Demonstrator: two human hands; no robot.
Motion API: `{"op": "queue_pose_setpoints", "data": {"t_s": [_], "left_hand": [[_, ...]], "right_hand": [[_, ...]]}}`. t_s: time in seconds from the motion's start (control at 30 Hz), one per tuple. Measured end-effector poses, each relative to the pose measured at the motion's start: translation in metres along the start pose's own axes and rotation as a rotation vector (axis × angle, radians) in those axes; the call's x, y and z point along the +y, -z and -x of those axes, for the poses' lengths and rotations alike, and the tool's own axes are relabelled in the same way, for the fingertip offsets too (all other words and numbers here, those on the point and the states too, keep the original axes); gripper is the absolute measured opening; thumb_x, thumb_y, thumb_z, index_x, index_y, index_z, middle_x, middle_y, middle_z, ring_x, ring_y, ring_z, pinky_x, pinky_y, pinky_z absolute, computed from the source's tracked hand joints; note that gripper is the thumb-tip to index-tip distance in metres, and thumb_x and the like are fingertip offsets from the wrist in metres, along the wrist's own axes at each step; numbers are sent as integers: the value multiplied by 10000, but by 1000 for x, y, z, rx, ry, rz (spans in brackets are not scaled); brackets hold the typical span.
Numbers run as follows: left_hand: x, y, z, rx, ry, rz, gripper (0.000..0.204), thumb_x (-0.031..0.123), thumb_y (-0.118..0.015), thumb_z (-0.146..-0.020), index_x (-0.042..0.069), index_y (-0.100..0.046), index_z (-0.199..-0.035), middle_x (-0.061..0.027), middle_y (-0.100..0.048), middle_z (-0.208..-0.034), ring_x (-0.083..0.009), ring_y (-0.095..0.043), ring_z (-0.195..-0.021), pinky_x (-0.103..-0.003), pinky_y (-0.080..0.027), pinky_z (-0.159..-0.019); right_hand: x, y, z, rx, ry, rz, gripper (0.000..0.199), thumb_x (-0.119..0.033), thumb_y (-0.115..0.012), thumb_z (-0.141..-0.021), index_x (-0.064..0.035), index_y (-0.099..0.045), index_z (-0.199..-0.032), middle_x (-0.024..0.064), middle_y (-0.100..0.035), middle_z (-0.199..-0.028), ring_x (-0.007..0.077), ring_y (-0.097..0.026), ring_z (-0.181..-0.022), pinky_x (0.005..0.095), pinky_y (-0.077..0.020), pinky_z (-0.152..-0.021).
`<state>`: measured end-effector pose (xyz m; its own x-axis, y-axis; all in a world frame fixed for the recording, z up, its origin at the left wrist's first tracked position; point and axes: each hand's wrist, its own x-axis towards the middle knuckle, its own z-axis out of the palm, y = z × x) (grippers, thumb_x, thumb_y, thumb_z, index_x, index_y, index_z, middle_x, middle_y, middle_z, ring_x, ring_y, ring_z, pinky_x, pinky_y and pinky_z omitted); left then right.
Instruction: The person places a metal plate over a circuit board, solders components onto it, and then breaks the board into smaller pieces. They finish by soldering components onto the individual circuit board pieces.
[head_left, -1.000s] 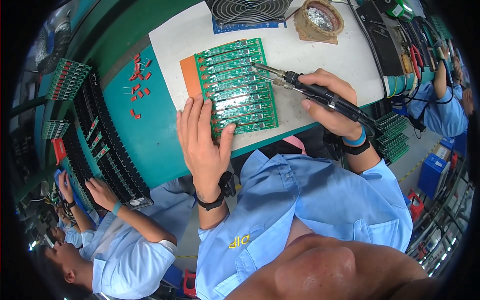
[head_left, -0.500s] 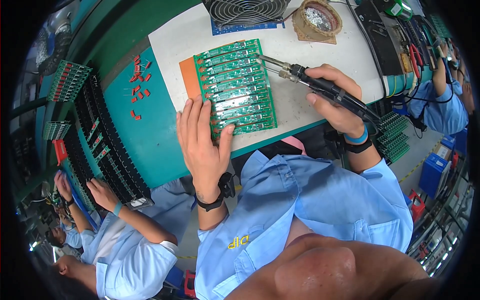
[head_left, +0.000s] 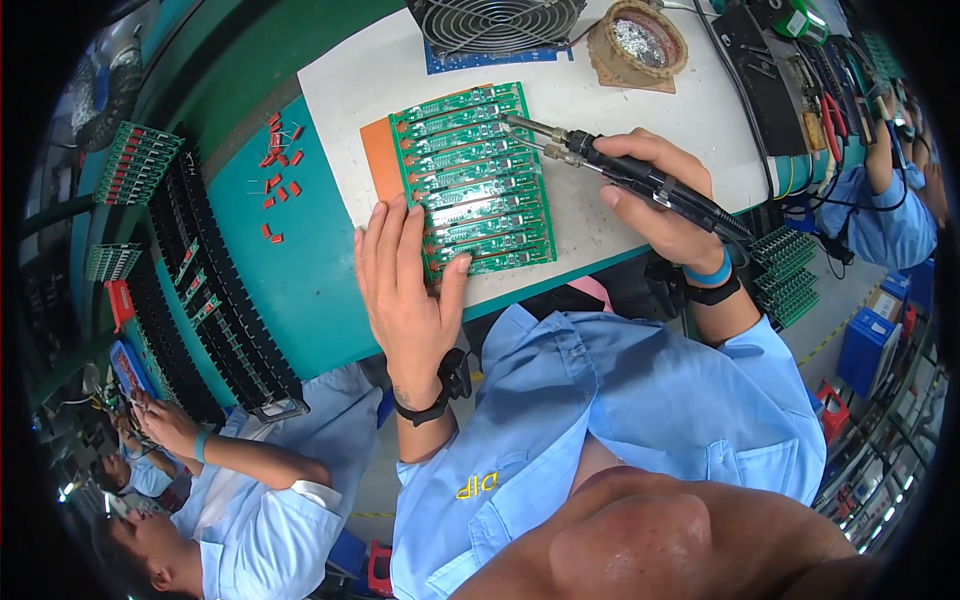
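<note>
Boards (head_left: 475,155), joined in one green panel, lie on the surface (head_left: 605,225), your flat left hand (head_left: 408,300) resting thumb-out on their lower left, your right hand (head_left: 672,228) closed around a black two-pronged tool (head_left: 628,171), its tips at their upper right.

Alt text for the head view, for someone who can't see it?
The wearer's right hand holds a black-handled, metal-tipped tool over a green rectangular panel of slim circuit boards; the left hand rests on the panel's lower left corner. Beyond: a dark wire-grilled fan and a brown bowl; small red components lie at left.
</note>
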<state>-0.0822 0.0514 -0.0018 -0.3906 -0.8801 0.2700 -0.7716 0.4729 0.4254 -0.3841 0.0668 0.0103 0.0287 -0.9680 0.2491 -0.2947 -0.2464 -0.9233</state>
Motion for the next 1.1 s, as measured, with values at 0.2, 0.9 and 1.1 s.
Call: {"op": "queue_pose_setpoints", "data": {"t_s": [0.2, 0.9, 1.1], "left_hand": [[0, 1, -1, 0, -4, -2, 594, 304, -752, -902, -7, -586, -1379, -196, -565, -1461, -402, -475, -1416, -595, -315, -1185], [-3, 3, -1, 42, 68, 205, 599, 293, -729, -936, -29, -545, -1406, -211, -557, -1460, -416, -487, -1394, -536, -345, -1175], [8, 32, -37, -63, 175, 229, 587, 240, -713, -954, -21, -507, -1438, -207, -551, -1466, -411, -496, -1378, -473, -378, -1151]], "right_hand": [[1, 0, -1, -7, -2, 4, 401, 34, -716, -816, 48, -661, -1213, 85, -650, -919, 151, -605, -840, 285, -474, -776], [36, 32, 27, 543, 61, -162, 468, 5, -709, -919, 37, -578, -1367, 101, -672, -1160, 131, -638, -997, 269, -512, -897], [45, 35, 37, 531, 67, -60, 490, -25, -727, -931, 35, -566, -1390, 102, -679, -1166, 131, -640, -1006, 268, -522, -909]]}}
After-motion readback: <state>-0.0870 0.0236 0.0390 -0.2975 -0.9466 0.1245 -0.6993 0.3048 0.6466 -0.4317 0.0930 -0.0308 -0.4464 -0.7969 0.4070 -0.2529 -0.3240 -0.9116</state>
